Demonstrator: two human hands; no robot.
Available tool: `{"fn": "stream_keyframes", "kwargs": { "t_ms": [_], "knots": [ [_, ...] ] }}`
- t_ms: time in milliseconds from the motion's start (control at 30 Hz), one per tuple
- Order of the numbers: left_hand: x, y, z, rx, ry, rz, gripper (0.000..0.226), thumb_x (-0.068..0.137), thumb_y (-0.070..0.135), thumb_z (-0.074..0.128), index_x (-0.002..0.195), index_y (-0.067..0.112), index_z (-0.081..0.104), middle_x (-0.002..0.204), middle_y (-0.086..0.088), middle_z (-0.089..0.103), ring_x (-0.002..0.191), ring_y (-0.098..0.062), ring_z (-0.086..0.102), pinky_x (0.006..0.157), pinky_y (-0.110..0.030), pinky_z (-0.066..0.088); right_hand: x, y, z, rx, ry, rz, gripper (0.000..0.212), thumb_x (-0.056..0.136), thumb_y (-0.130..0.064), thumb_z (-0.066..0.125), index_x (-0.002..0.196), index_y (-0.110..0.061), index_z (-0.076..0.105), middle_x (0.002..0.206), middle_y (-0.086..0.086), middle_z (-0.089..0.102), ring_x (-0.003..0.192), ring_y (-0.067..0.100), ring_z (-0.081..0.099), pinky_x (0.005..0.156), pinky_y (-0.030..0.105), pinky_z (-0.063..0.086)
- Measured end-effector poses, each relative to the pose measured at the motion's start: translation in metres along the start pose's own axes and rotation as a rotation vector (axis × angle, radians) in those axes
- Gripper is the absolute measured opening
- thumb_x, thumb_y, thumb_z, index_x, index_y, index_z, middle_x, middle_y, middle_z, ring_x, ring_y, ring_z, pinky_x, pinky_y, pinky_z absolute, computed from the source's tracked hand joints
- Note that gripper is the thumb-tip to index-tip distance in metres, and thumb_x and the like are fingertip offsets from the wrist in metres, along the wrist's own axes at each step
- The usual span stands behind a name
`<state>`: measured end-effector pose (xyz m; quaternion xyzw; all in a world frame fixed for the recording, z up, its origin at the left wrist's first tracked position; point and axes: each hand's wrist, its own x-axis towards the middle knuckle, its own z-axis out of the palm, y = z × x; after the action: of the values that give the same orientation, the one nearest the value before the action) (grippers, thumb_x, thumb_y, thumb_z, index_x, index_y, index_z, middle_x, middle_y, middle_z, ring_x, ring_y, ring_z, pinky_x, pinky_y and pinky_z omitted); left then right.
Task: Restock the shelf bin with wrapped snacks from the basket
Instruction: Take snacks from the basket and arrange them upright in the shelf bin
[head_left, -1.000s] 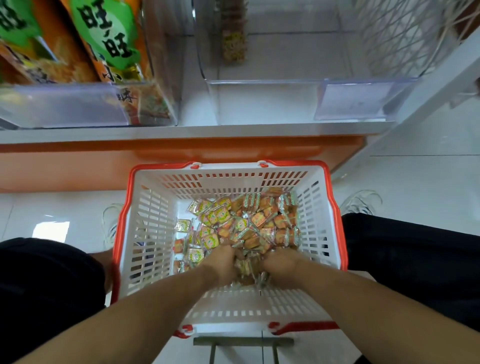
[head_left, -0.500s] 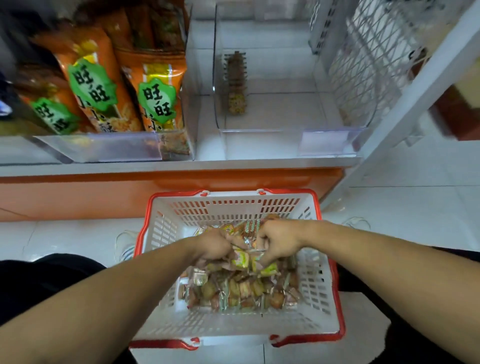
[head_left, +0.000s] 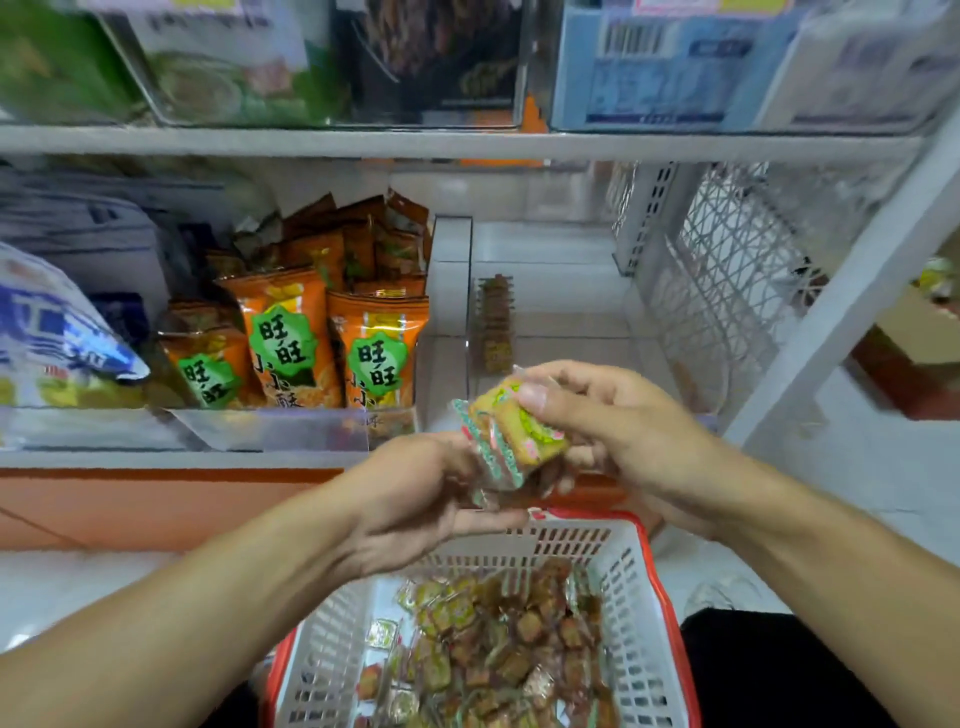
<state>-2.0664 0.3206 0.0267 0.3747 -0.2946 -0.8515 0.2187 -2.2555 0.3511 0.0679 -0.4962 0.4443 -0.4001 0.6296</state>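
Observation:
A handful of small wrapped snacks (head_left: 511, 441), yellow-brown squares in clear wrappers with green and pink print, is held up between both hands in front of the lower shelf. My left hand (head_left: 415, 499) cups the bunch from below and left. My right hand (head_left: 608, 421) grips it from the right, thumb on top. Below them stands the white basket (head_left: 631, 613) with a red rim, holding many more of the same snacks (head_left: 498, 639). Behind the hands is the clear shelf bin (head_left: 550, 317), with one short row of snacks (head_left: 496, 322) standing at its back.
Orange snack bags (head_left: 291, 338) fill the bin to the left of the clear bin. A white wire mesh panel (head_left: 727, 291) closes the shelf's right side. An upper shelf edge (head_left: 467, 143) with boxed goods runs overhead. White floor tiles lie around the basket.
Both hands have lifted a bunch of snacks out of the basket and raised it to the height of the lower shelf's front. The view has tilted upward to the shelves.

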Motion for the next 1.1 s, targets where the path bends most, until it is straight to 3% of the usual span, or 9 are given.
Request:
{"fn": "stream_keyframes", "kwargs": {
  "t_ms": [133, 200, 333, 433, 533, 733, 933, 1033, 1100],
  "knots": [
    [0.002, -0.003, 0.000, -0.166, 0.014, 0.059, 0.039, 0.097, 0.009, 0.041, 0.111, 0.003, 0.077, 0.115, -0.020, 0.075, 0.097, -0.029, 0.077, 0.069, -0.036, 0.064, 0.013, 0.023, 0.006, -0.007, 0.176, -0.090, 0.042, 0.083, -0.042, 0.070, 0.122, -0.028, 0.066, 0.083, -0.004, 0.072, 0.058, 0.010, 0.056, 0.045, 0.023, 0.045],
    [0.003, -0.007, 0.001, -0.159, 0.012, 0.123, 0.039, 0.097, 0.025, 0.047, 0.099, 0.010, 0.082, 0.110, -0.017, 0.077, 0.103, -0.031, 0.075, 0.081, -0.044, 0.064, 0.011, 0.030, 0.006, -0.079, 0.231, -0.117, 0.037, 0.087, -0.047, 0.071, 0.122, -0.040, 0.065, 0.078, -0.005, 0.068, 0.052, 0.009, 0.053, 0.046, 0.025, 0.045],
    [0.001, -0.005, -0.001, -0.145, 0.012, 0.179, 0.052, 0.096, 0.053, 0.056, 0.116, 0.010, 0.077, 0.124, -0.018, 0.072, 0.111, -0.032, 0.072, 0.096, -0.047, 0.058, 0.020, 0.039, 0.005, -0.077, 0.319, -0.118, 0.027, 0.084, -0.051, 0.067, 0.107, -0.038, 0.068, 0.077, 0.004, 0.062, 0.052, 0.014, 0.050, 0.043, 0.028, 0.043],
    [-0.002, -0.006, 0.005, 0.095, 0.064, 0.289, 0.039, 0.078, 0.029, 0.086, 0.115, 0.018, 0.077, 0.115, -0.011, 0.077, 0.100, -0.022, 0.076, 0.086, -0.033, 0.061, 0.024, 0.040, 0.004, -0.018, 0.342, -0.080, 0.027, 0.081, -0.052, 0.069, 0.098, -0.031, 0.065, 0.074, 0.002, 0.065, 0.053, 0.014, 0.053, 0.042, 0.024, 0.041],
    [-0.008, -0.011, 0.007, 0.274, 0.180, 0.402, 0.041, 0.064, 0.020, 0.089, 0.101, 0.035, 0.079, 0.102, -0.006, 0.080, 0.092, -0.023, 0.078, 0.076, -0.022, 0.060, 0.025, 0.039, 0.000, -0.001, 0.317, -0.103, 0.026, 0.081, -0.043, 0.070, 0.096, -0.024, 0.061, 0.073, -0.006, 0.070, 0.060, 0.009, 0.061, 0.051, 0.020, 0.048],
    [-0.012, -0.006, 0.004, 0.293, 0.217, 0.426, 0.040, 0.069, 0.015, 0.085, 0.107, 0.012, 0.075, 0.097, -0.016, 0.079, 0.079, -0.023, 0.076, 0.070, -0.024, 0.060, 0.022, 0.024, -0.018, -0.175, 0.099, -0.132, 0.045, 0.073, -0.032, 0.080, 0.106, -0.011, 0.058, 0.076, -0.008, 0.066, 0.054, 0.003, 0.058, 0.047, 0.010, 0.042],
    [-0.011, -0.006, 0.002, 0.294, 0.295, 0.419, 0.034, 0.063, 0.024, 0.084, 0.095, 0.017, 0.078, 0.085, -0.017, 0.079, 0.070, -0.028, 0.076, 0.067, -0.026, 0.061, 0.016, 0.011, -0.044, -0.374, -0.110, 0.029, 0.048, 0.082, -0.024, 0.077, 0.127, -0.022, 0.062, 0.112, 0.012, 0.073, 0.092, 0.040, 0.064, 0.082, 0.055, 0.051],
    [-0.008, -0.006, 0.001, 0.298, 0.280, 0.437, 0.029, 0.064, 0.026, 0.085, 0.092, 0.018, 0.080, 0.085, -0.016, 0.078, 0.073, -0.027, 0.076, 0.070, -0.028, 0.062, 0.014, 0.013, -0.045, -0.314, -0.117, 0.033, 0.031, 0.093, -0.026, 0.064, 0.121, -0.013, 0.067, 0.100, -0.004, 0.073, 0.081, 0.004, 0.063, 0.069, 0.032, 0.048],
    [-0.006, -0.006, 0.001, 0.309, 0.289, 0.445, 0.032, 0.064, 0.028, 0.085, 0.094, 0.017, 0.080, 0.085, -0.016, 0.078, 0.073, -0.027, 0.075, 0.072, -0.030, 0.062, 0.015, 0.014, -0.046, -0.260, -0.108, 0.063, 0.036, 0.091, -0.031, 0.060, 0.121, -0.012, 0.066, 0.098, -0.005, 0.072, 0.077, 0.004, 0.062, 0.060, 0.024, 0.047]
  ]
}}
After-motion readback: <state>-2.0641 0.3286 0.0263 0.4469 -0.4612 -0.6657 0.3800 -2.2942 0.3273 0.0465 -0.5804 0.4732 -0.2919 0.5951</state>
